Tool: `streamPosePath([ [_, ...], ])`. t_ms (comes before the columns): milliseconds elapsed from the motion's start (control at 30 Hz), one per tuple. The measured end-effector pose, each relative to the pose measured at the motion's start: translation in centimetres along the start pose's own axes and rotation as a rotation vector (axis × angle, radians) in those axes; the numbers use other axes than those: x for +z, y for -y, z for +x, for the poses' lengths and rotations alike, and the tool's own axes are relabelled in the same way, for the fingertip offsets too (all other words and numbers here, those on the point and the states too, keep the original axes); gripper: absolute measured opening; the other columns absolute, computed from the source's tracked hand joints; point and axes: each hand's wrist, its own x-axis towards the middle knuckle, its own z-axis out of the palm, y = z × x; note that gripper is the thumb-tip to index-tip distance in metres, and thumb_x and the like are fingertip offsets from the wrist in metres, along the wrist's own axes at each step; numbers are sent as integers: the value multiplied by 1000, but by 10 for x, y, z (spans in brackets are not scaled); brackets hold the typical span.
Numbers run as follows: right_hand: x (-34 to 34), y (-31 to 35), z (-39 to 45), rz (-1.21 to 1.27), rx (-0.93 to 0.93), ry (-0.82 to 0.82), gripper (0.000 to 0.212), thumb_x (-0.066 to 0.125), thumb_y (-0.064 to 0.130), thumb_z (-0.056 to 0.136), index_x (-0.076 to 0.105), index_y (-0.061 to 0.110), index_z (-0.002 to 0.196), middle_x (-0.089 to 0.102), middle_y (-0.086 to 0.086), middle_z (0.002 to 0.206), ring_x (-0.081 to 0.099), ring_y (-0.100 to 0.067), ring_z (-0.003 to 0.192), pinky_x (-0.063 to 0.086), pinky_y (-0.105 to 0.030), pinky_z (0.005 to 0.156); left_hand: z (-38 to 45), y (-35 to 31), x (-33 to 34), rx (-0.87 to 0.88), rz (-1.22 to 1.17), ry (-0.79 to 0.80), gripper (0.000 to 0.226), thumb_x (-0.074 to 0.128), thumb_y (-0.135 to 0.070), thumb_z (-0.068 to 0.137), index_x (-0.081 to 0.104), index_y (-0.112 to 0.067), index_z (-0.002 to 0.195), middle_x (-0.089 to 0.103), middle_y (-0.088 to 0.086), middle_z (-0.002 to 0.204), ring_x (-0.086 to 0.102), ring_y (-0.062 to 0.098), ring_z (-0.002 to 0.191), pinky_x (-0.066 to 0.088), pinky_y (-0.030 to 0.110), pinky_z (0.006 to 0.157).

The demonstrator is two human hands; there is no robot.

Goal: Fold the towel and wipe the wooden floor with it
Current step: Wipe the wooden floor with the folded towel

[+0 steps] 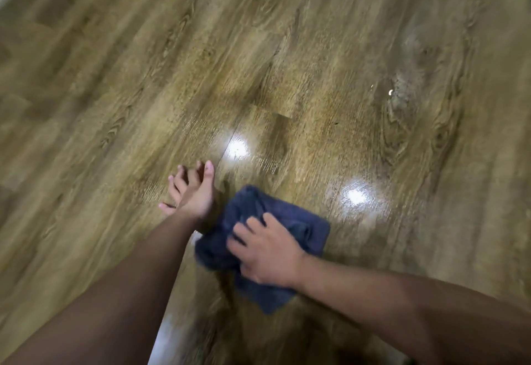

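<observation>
The wooden floor (287, 62) fills nearly the whole view; its planks run from about 7 o'clock to 1 o'clock. It is glossy, with two bright light reflections (238, 148) above the hands. At 2 o'clock from the middle there is a pale, dull patch (400, 93) with small shiny points. I cannot tell if it is dirt or wear.

The towel (258, 215) is dark blue and lies on the floor at about 6 o'clock from the centre of the view. It is folded into a rough rectangle. Its long axis seems to go from 11 o'clock to 5 o'clock, so it crosses the plank lines at a slant. The upper corner points to 11 o'clock; the lower corner points toward the person.

The right hand (267, 252) presses on the middle of the towel with the fingers spread and slightly bent into the cloth, pointing to about 10 o'clock. The left hand (192, 192) rests on the bare floor just beside the towel, at its 10 o'clock side, with open, spread fingers. It seems to support the body.

I judge the step in hand is the wiping. To do it well, the palm should stay flat so the fold does not open, and the strokes should follow the planks and overlap. The dull patch may need more pressure.
</observation>
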Motion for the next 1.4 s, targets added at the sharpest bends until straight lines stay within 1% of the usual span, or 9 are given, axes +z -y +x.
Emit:
streamPosePath([
  [167,0,-33,-14,-67,-301,31,36,54,45,82,61,20,109,51,-3,103,43,-26,89,31,-38,66,1,-18,-12,-20,142,34,88,25,-81,89,21,-25,157,3,8,165,-3,33,151,4,54,121],
  [467,-53,-218,-24,-170,987,-42,41,58,37,85,51,12,117,48,-16,119,46,-40,110,45,-52,79,-4,-27,18,64,454,-162,90,17,-83,86,26,-19,149,17,14,160,13,35,147,6,70,112],
  [633,-36,-168,-42,-218,1033,13,43,59,38,81,53,14,116,52,-13,116,49,-38,105,44,-52,81,-30,-82,65,460,403,-96,57,36,-62,97,39,-30,144,23,6,160,15,27,148,9,65,113],
  [833,-47,-87,-69,-122,1093,173,34,67,31,78,56,17,107,54,-8,109,53,-36,102,50,-51,76,-73,-126,92,314,372,290,69,26,-58,102,25,-19,157,-1,-9,168,-2,18,155,5,64,115],
  [1033,-66,-43,-101,455,1169,135,19,52,24,94,47,13,109,46,-8,120,41,-32,113,42,-47,91,-100,-162,63,333,311,473,53,38,-41,105,51,-2,138,46,22,149,46,39,135,37,41,112],
  [1133,-82,-56,-98,861,1372,-241,10,56,13,95,55,9,105,59,-10,109,53,-28,106,44,-32,92,-92,-173,55,212,122,515,54,30,-46,107,63,-6,118,63,19,120,66,32,98,47,34,82],
  [1233,-96,-87,-78,1514,1515,-710,17,51,4,98,62,11,110,70,-11,104,63,-25,99,53,-28,86,-78,-175,67,54,-118,669,61,22,-60,104,63,-16,91,56,2,72,46,13,40,33,21,50],
  [1300,-106,-112,-66,1902,1473,-830,22,47,13,99,66,11,111,71,-16,107,66,-27,97,55,-35,85,-67,-178,72,48,-294,827,72,32,-72,95,73,-14,85,69,2,74,65,13,50,48,26,55],
  [1400,-127,-148,-64,2128,1359,-694,49,42,27,100,75,14,66,73,-5,72,71,-18,67,55,-22,61,-53,-195,70,96,-561,1055,73,61,-81,73,80,-18,106,74,10,116,71,24,107,58,39,85],
])
